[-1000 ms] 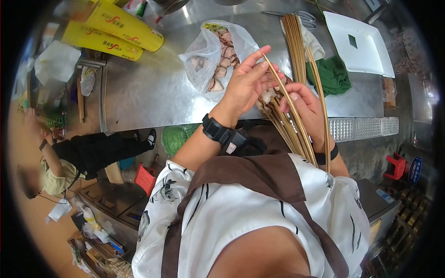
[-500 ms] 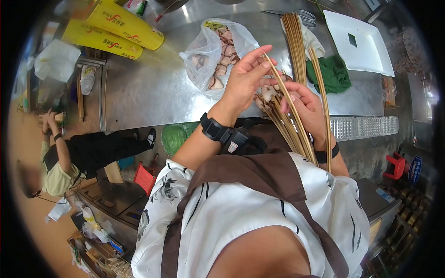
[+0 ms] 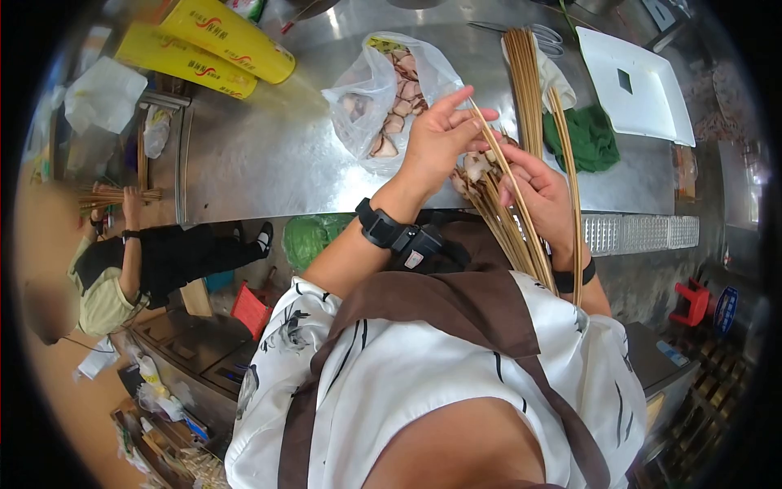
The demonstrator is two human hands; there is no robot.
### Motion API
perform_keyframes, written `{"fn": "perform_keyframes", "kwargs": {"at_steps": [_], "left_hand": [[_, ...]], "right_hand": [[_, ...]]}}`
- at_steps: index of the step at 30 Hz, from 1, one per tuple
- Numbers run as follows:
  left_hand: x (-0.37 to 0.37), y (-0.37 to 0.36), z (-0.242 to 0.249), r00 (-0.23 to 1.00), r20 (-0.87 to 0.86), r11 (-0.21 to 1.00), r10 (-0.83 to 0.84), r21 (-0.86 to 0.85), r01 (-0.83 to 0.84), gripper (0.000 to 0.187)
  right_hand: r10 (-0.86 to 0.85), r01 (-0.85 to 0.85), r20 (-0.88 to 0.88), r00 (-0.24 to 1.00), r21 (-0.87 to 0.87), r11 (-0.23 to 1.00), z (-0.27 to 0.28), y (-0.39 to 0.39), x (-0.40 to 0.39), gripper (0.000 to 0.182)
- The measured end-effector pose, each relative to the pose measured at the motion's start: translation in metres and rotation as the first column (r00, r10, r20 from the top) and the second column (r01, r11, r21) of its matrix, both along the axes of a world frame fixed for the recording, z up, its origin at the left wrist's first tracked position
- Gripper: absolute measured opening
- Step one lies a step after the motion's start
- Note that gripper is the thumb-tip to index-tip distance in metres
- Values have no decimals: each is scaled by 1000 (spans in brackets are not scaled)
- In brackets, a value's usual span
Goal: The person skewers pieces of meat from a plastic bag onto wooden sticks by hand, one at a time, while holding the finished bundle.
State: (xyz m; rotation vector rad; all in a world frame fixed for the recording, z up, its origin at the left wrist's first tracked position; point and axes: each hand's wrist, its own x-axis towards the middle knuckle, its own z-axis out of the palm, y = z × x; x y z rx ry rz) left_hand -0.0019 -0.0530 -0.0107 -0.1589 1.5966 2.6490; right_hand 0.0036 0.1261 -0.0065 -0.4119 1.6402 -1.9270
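Note:
A thin bamboo skewer (image 3: 511, 175) slants between my hands, its tip pointing away from me. My right hand (image 3: 541, 194) grips it along its middle with thumb and fingers. At the upper end, my left hand (image 3: 444, 134) has its thumb and fingers about the skewer, the index finger stretched past the tip. Just below the hands lies a bunch of skewers (image 3: 507, 224) with pale, brown-edged food pieces (image 3: 475, 165) at their far ends. An open clear plastic bag (image 3: 356, 114) holding similar pinkish slices (image 3: 399, 106) sits beyond my left hand.
A bundle of bare skewers (image 3: 523, 90) lies on the steel table (image 3: 252, 155), near scissors (image 3: 547, 39), a green cloth (image 3: 590, 138) and a white tray (image 3: 635, 81). Yellow boxes (image 3: 220, 41) stand back left. Another person (image 3: 106, 269) handles sticks at left.
My hands keep nearly the same hold on the skewer. The whole view has shifted slightly. The other person's hands have lowered and moved apart, with a bundle of sticks now visible there.

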Motion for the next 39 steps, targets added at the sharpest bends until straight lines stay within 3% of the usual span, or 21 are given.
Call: {"fn": "perform_keyframes", "kwargs": {"at_steps": [6, 14, 16, 18, 19, 21, 22, 24, 25, 27, 28, 30, 32, 34, 35, 37, 39], "left_hand": [[0, -1, -3, 998, 47, 999, -43, 7, 43, 40], [-2, -2, -10, 995, -18, 995, -97, -36, 96, 40], [-2, -14, -17, 999, -27, 998, -40, -46, 39, 38], [-5, -40, -25, 997, 53, 961, 49, -274, -32, 34], [-6, -58, -38, 990, 71, 914, 119, -396, -82, 28], [-1, -105, -88, 989, 42, 651, 144, -757, -63, 27], [7, -115, -86, 987, 44, 645, 153, -762, -66, 27], [23, -127, -84, 965, 188, 222, 183, -964, 146, 28], [28, -132, -92, 965, 183, 214, 189, -966, 142, 28], [39, -139, -104, 968, -237, -38, 82, -971, -234, 30], [42, -137, -104, 968, -237, -43, 86, -971, -234, 30], [41, -128, -101, 906, -421, -231, 44, -886, -401, 30], [38, -126, -100, 900, -436, -212, 4, -880, -425, 28], [39, -124, -97, 948, -307, -215, -80, -924, -317, 30], [41, -122, -95, 948, -310, -212, -77, -924, -319, 30], [41, -117, -84, 986, -165, -238, 32, -959, -153, 26], [38, -120, -85, 989, -145, -217, 36, -967, -134, 24]], "right_hand": [[8, -9, -54, 999, -12, 1000, -4, -1, -1, 36], [0, 1, -59, 998, 3, 1000, -8, -1, -2, 37], [-9, 11, -53, 999, 30, 1000, -11, -1, -2, 38], [-2, 4, -42, 999, 46, 999, -11, -2, -1, 38], [7, -2, -57, 998, 81, 997, -13, 0, -2, 38], [10, 1, -80, 997, 126, 992, -13, 2, -2, 37], [18, -8, -77, 997, 119, 993, -11, 1, -2, 37], [-2, 8, -40, 999, 162, 987, -5, 0, -2, 37], [-4, 10, -35, 999, 168, 986, -4, 0, -2, 37], [-11, 16, -38, 999, 141, 990, -4, -1, -3, 37], [-20, 24, -34, 999, 128, 992, -4, -1, -2, 37], [-26, 28, -13, 1000, 104, 994, -4, -1, -2, 36], [-2, 9, -49, 999, 145, 989, -3, -1, -4, 36], [-4, 11, -52, 999, 143, 990, -5, -1, -3, 36], [-2, 10, -56, 998, 143, 990, -6, -1, -3, 36], [-4, 8, -29, 1000, 139, 990, -5, -1, -4, 36], [6, 1, -44, 999, 150, 989, -4, -2, -3, 36]]}}
